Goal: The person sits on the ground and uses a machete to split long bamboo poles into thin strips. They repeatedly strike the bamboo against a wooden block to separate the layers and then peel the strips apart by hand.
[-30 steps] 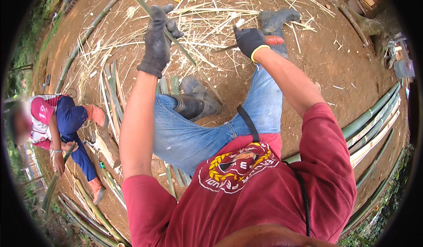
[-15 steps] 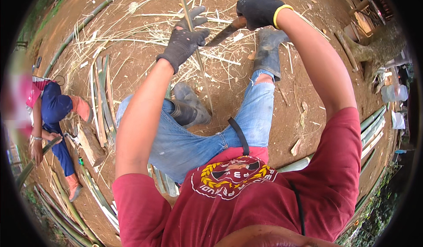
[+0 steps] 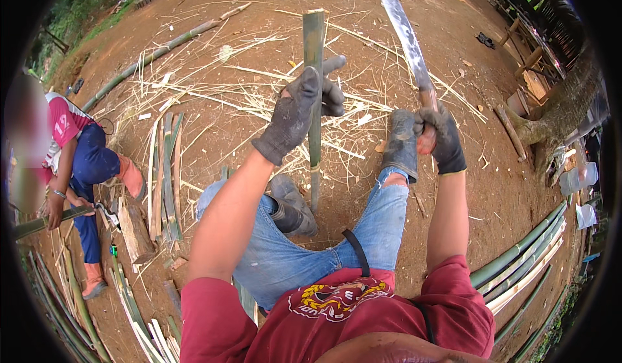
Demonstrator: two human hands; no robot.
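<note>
My left hand [image 3: 298,107], in a dark work glove, grips a green bamboo strip [image 3: 313,45] upright in front of me. The thumb lies across one side of it, and the fingers show at the other. The strip's lower end reaches down beside my left boot [image 3: 295,210]. In my right hand [image 3: 442,136], also gloved, is the wooden handle of a machete [image 3: 405,35]. Its long, stained blade points up and away, to the right of the strip and apart from it.
Bamboo shavings [image 3: 214,97] litter the ground ahead. At left, a person [image 3: 84,155] handles a bamboo length [image 3: 48,222] next to a wood block [image 3: 135,230]. Split strips [image 3: 170,175] lie nearer me, more bamboo strips [image 3: 518,259] at right, by a tree trunk [image 3: 551,129].
The machete has come away from the strip, and its blade has swung upright on the right. The strip has turned to show its broad green face. My right hand has moved nearer.
</note>
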